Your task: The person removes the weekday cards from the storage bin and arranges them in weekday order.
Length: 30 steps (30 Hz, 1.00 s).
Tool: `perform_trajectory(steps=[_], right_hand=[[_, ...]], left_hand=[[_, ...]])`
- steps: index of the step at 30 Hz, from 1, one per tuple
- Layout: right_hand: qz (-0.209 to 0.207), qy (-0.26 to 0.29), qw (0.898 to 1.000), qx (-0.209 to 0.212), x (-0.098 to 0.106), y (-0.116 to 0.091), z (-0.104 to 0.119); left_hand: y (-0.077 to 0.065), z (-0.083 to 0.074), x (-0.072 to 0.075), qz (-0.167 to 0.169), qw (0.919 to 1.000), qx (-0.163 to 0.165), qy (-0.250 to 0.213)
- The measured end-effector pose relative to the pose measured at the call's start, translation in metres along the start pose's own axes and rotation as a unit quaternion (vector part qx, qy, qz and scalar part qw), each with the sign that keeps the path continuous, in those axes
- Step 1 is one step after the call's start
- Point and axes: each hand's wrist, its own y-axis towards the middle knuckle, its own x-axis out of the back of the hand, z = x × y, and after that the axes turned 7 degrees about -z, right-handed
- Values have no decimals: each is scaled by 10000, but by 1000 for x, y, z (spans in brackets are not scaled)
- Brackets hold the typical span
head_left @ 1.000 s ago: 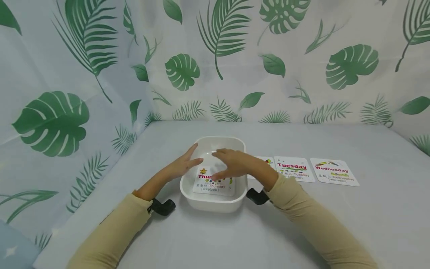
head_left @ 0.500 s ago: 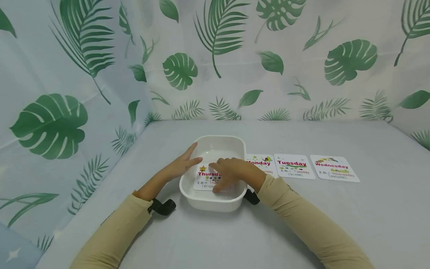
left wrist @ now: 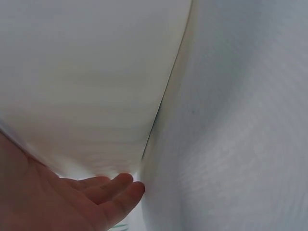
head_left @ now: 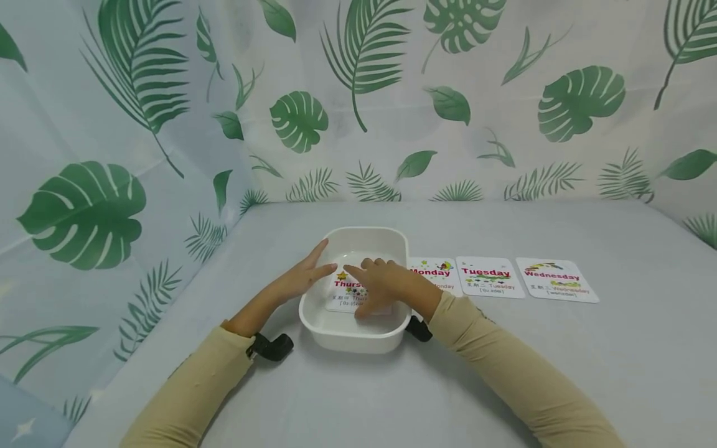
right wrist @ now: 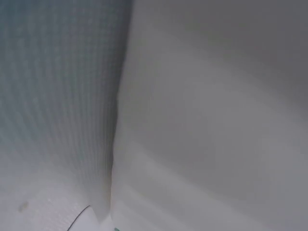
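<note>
A white plastic basin (head_left: 354,341) stands on the table, with a Thursday word card (head_left: 343,300) lying inside it. My left hand (head_left: 294,280) holds the basin's left rim, its thumb over the inside and its fingers along the outside; the left wrist view shows those fingers against the outer wall. Inside the basin, my right hand (head_left: 386,286) reaches over the Thursday card with thumb and fingers spread apart, covering its right part. Whether the fingertips lift the card is hidden. The right wrist view shows just the basin's outer wall (right wrist: 202,120) and the cloth.
Right of the basin, a Monday card (head_left: 434,274), a Tuesday card (head_left: 490,277) and a Wednesday card (head_left: 556,280) lie in a row. A leaf-printed curtain (head_left: 386,137) hangs behind the table and along its left side.
My right hand has lowered into the basin onto the Thursday card, uncovering the Monday card. The Thursday card has slid slightly away from me. My left hand stays at the rim.
</note>
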Motion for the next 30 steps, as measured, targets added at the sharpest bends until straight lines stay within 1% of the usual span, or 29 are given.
perform_trajectory(steps=[4, 6, 8, 11, 13, 18, 24, 30], right_hand=[[227, 148, 9987, -438, 0, 1, 0], [305, 103, 9979, -562, 1, 2, 0], [318, 37, 9977, -594, 2, 3, -1], [260, -23, 9984, -511, 3, 3, -1], [266, 42, 9984, -504, 2, 3, -1], [346, 179, 9975, -597, -2, 4, -2], [332, -55, 9982, -495, -3, 3, 1], [86, -199, 9991, -358, -2, 2, 0]], left_hand=[[0, 0, 0, 11, 10000, 23, -65], [-1, -2, 1, -17, 10000, 20, -89], [-1, -3, 1, -55, 10000, 4, -56], [0, -3, 1, -77, 9999, 19, -64], [1, -1, 1, -49, 9999, 42, -77], [0, 0, 0, -35, 9999, 82, -50], [-3, 0, 0, -19, 10000, 35, -55], [-2, 0, 0, -10, 9999, 55, -83]])
